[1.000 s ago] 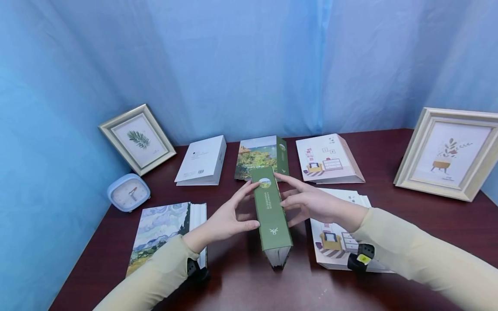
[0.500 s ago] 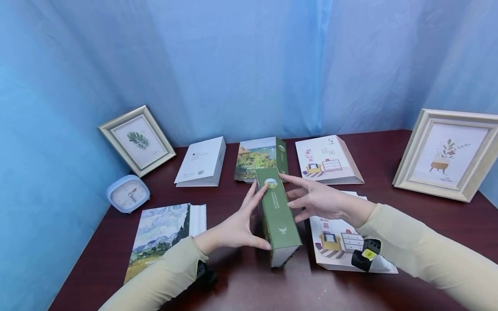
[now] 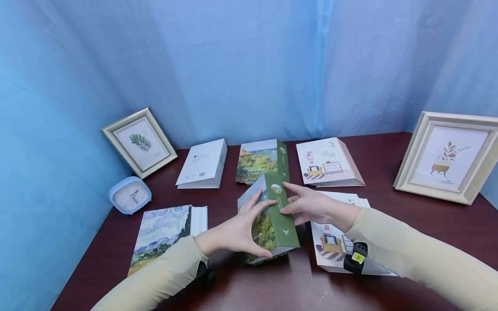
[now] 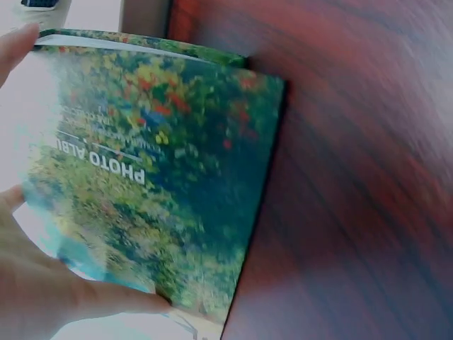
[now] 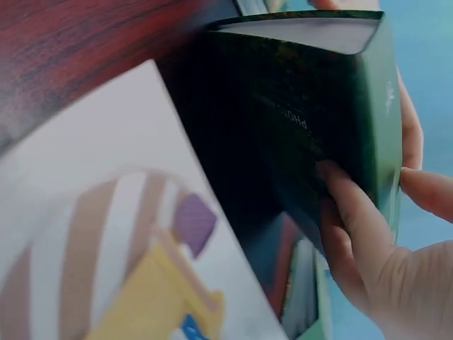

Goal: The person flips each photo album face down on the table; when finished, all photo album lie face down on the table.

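Note:
A thick green photo album [image 3: 285,222] with a painted garden cover stands spine up at the middle of the table, leaning to one side. My left hand [image 3: 235,231] holds it from the left, fingertips over the cover and spine and thumb at the near lower corner. From the right, my right hand [image 3: 320,205] grips the spine and the opposite cover. In the left wrist view, the printed album cover [image 4: 177,142] shows upside-down lettering beside the thumb. The right wrist view has two fingers on the album's dark cover [image 5: 304,92] and the thumb at its spine.
Three albums stand along the back: white [image 3: 200,164], garden-print [image 3: 256,162] and room-print [image 3: 327,162]. A landscape album [image 3: 163,229] lies left, a room-print album [image 3: 330,255] right. A blue clock [image 3: 130,195] and picture frames [image 3: 140,142] [image 3: 447,157] flank them.
The album has turned and leaned over so that its garden cover now faces up to the left. Both hands have shifted with it, the left fingers now lying across the cover.

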